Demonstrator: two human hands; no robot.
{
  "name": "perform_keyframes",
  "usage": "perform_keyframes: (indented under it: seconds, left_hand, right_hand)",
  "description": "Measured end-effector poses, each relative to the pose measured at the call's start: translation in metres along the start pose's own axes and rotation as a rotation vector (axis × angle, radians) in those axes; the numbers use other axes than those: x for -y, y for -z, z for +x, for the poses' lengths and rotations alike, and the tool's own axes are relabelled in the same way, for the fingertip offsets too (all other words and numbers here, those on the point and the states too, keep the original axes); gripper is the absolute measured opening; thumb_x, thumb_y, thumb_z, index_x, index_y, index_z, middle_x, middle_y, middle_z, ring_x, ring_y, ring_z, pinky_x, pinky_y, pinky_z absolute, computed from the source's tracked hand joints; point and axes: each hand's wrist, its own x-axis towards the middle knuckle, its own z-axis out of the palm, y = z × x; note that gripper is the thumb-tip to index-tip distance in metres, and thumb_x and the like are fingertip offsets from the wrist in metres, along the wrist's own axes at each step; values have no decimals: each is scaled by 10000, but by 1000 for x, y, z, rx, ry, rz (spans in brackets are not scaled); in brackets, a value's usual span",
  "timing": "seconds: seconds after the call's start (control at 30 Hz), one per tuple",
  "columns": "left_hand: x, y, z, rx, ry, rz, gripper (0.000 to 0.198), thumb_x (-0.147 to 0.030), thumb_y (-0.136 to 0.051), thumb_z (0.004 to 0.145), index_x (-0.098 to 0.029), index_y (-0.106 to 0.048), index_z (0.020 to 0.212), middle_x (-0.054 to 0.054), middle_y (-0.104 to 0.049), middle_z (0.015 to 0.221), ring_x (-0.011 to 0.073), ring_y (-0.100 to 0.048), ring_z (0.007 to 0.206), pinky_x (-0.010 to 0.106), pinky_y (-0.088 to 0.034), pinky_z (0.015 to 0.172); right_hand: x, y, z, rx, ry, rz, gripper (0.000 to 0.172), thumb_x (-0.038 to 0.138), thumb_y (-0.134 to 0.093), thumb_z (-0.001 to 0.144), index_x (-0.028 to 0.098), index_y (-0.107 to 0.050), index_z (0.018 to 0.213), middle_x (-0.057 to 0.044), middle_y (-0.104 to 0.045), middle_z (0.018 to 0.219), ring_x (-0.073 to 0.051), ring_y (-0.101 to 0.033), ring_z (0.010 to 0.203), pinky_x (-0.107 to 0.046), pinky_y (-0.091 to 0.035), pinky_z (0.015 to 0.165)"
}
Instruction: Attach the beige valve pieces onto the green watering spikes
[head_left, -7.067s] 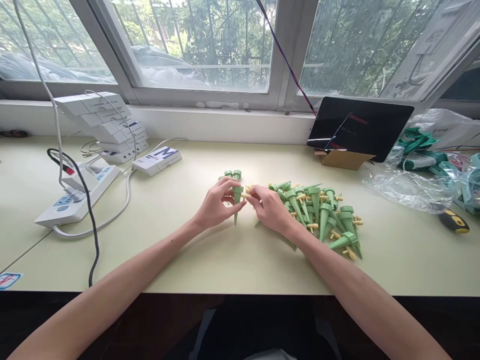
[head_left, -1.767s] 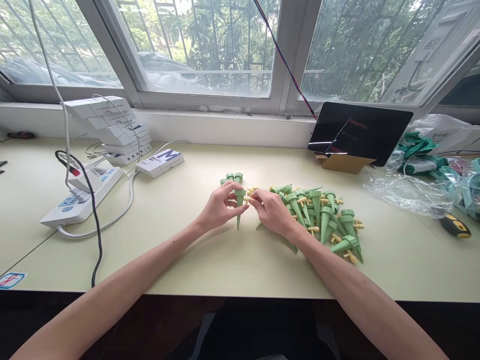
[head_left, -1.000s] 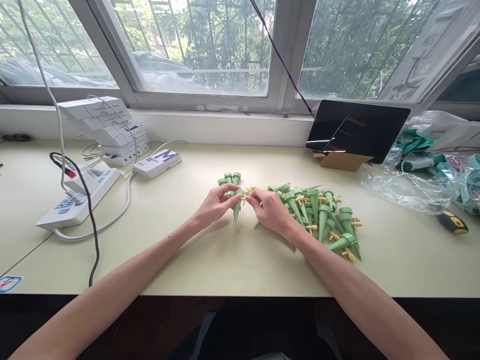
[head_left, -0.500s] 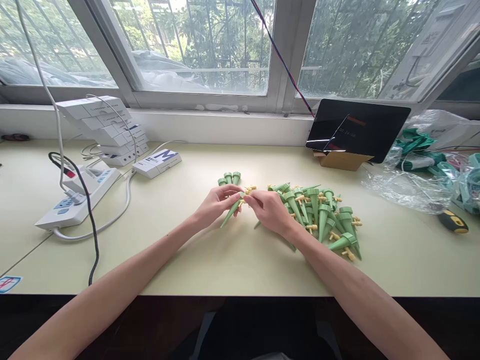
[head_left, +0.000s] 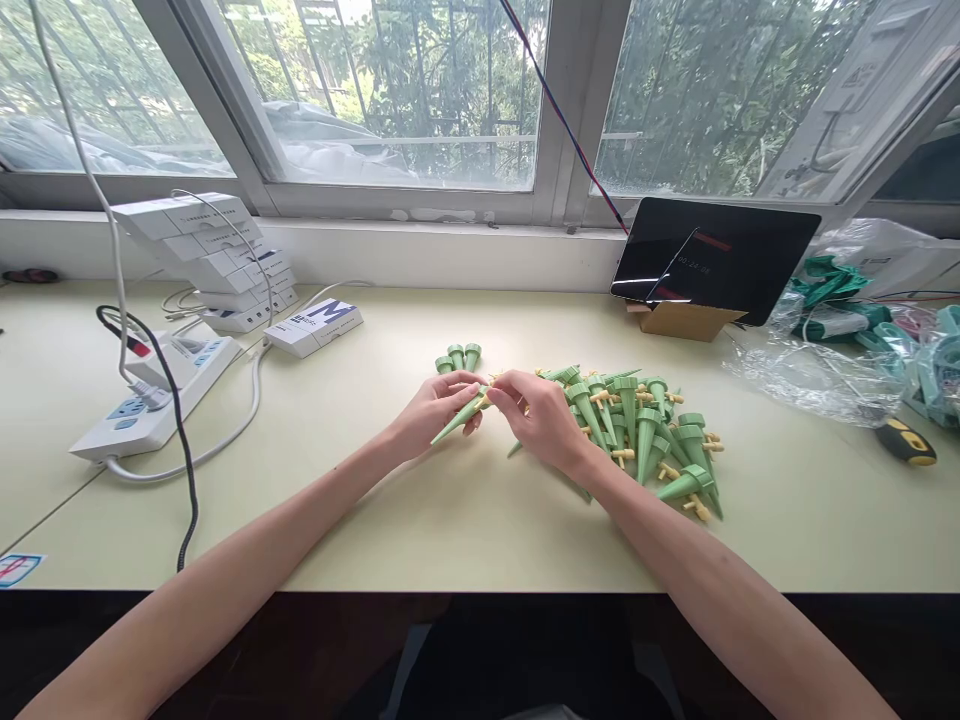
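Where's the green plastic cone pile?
The pile is right of centre in the head view, beside the right hand, in front of the black tablet.

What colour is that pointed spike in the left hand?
The spike is pale green, seen best in the head camera's view, the only one here.

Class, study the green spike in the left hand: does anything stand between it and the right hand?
Nothing visible does. The right hand is at the wide end of the green spike; whether they touch is unclear. The pile of green spikes lies off to the right.
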Motion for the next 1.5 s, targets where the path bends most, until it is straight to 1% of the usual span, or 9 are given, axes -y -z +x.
perform_keyframes:
  seconds: [0.2, 0.37, 0.47, 0.63, 0.73, 0.9, 1.03, 1.33, 1.5]
  left_hand:
    - [2, 0, 0, -44, -45, 85, 325, -467, -683, 854, -161, -652, 962, 22, -642, 695, 126, -572, 548, 275, -478, 543]
    - [6, 1, 0, -126, -140, 345, 325, -473, -656, 866, -163, -659, 965, 59, -687, 868, 129, -612, 578, 261, -507, 517]
    - [10, -1, -1, -122, -166, 428, 319, -473, -624, 884, -170, -645, 979, 43, -682, 848, 103, -563, 476, 252, -482, 450]
    - [14, -3, -2, -108, -229, 564, 266, -439, -561, 930, -186, -638, 960, 26, -714, 813, 98, -565, 488, 231, -473, 482]
    - [14, -3, -2, -115, -267, 624, 246, -417, -550, 941, -189, -640, 940, 17, -728, 799, 101, -577, 501, 235, -492, 528]
    - [12, -3, -3, -120, -279, 697, 253, -421, -535, 949, -196, -651, 950, 17, -748, 829, 97, -565, 471, 235, -471, 518]
    - [11, -4, -4, -111, -269, 707, 268, -436, -534, 947, -204, -662, 989, 29, -760, 893, 99, -579, 464, 241, -469, 520]
    - [11, -5, -5, -114, -269, 684, 296, -445, -516, 958, -198, -665, 1024, 59, -771, 924, 127, -623, 535, 243, -477, 542]
    - [14, -6, -5, -78, -304, 714, 316, -419, -458, 987, -203, -682, 1044, 58, -764, 946, 124, -588, 565, 242, -460, 558]
  right_hand:
    - [0, 0, -1, 12, -20, -51, 238, 341, -473, 1013, 191, -596, 873, -18, -616, 776, -138, -537, 701, -245, -410, 651]
    - [-4, -1, 0, 43, -60, -163, 167, 284, -494, 999, 189, -603, 915, -42, -627, 838, -156, -563, 757, -253, -423, 670]
    - [-4, 0, 0, 98, -84, -201, 123, 245, -509, 985, 186, -603, 930, -57, -634, 889, -161, -579, 788, -258, -434, 697]
    - [-3, 0, -1, 219, -112, -216, 59, 184, -539, 952, 186, -598, 955, -60, -644, 909, -155, -587, 770, -262, -438, 708]
    - [-3, 0, -2, 245, -104, -209, 82, 153, -527, 944, 186, -595, 975, -57, -646, 896, -157, -593, 771, -263, -439, 711]
    - [-2, 0, -3, 253, -97, -189, 100, 136, -513, 943, 185, -588, 989, -52, -650, 889, -155, -598, 772, -262, -440, 708]
    - [1, 1, -2, 256, -104, -186, 92, 181, -563, 933, 182, -593, 1020, -42, -649, 884, -157, -602, 783, -268, -447, 716]
    - [4, -1, -4, 255, -101, -268, 254, 368, -649, 917, 181, -603, 1082, -71, -661, 992, -197, -610, 888, -309, -464, 755]
    - [2, -3, -4, 249, -96, -359, 246, 365, -654, 914, 172, -607, 1059, -87, -667, 979, -222, -599, 917, -333, -460, 781]
